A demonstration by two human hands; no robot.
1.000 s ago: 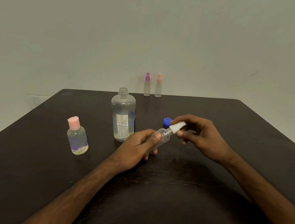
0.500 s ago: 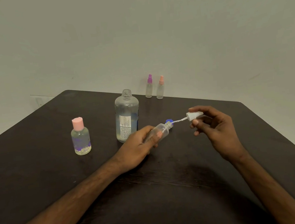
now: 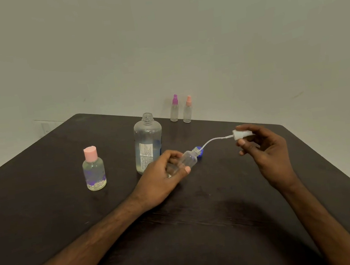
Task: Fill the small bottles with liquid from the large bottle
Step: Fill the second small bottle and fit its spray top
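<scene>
My left hand (image 3: pixel 162 178) grips a small clear spray bottle (image 3: pixel 187 160), tilted with its open neck pointing right. My right hand (image 3: pixel 262 148) pinches the white spray head (image 3: pixel 241 134), held up to the right; its thin dip tube (image 3: pixel 211 142) curves back to the bottle's neck. The large clear bottle (image 3: pixel 148 142) stands uncapped just behind my left hand, partly filled with liquid. Its blue cap (image 3: pixel 200 151) lies on the table behind the small bottle's neck.
A small bottle with a pink flip cap (image 3: pixel 93 168) stands at the left. Two tiny spray bottles, one purple-topped (image 3: pixel 174 108) and one peach-topped (image 3: pixel 187 109), stand at the far edge of the dark table (image 3: pixel 225 225) against the wall.
My right hand unscrewed the white spray head and drew it away to the right and up, pulling the dip tube almost out of the small bottle. My left hand stayed put.
</scene>
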